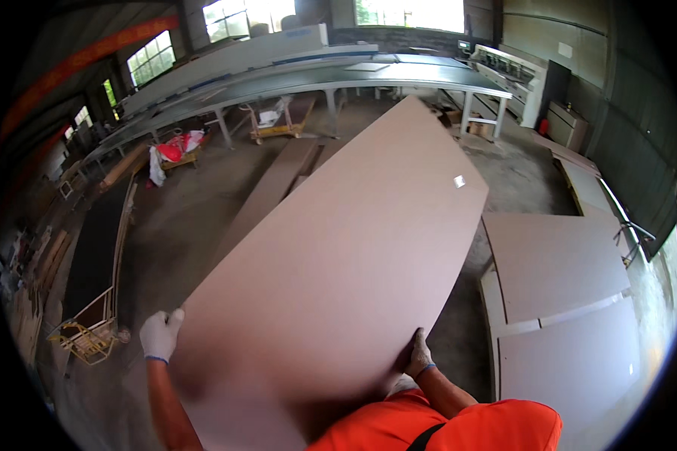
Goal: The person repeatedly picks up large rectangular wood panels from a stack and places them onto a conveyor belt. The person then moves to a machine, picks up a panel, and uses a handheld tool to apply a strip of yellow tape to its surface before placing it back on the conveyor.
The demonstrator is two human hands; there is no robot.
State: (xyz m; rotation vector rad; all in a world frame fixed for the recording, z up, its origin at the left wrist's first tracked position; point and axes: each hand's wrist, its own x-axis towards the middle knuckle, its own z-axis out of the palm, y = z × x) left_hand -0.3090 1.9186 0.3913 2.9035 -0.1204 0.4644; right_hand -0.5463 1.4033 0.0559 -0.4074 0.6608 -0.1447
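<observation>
A large pinkish-brown flat board [331, 240] fills the middle of the head view, tilted, its far corner reaching toward the long machine table. My left hand [162, 334], in a white glove with a blue cuff, is closed on the board's left edge. On the near right edge, my right hand [420, 355] grips the same board, its thumb on the upper face and its other fingers hidden beneath. That glove looks dirtier and greyish. A small white label [459, 181] sticks to the board close to its far right corner.
A long machine table [301, 84] runs across the back. More boards [557, 263] lie stacked at the right. Brown boards [278, 180] rest on the floor beyond my board. At the left are a yellow hand cart [90, 340] and a dark panel [98, 240]; a low trolley [278, 129] stands under the table.
</observation>
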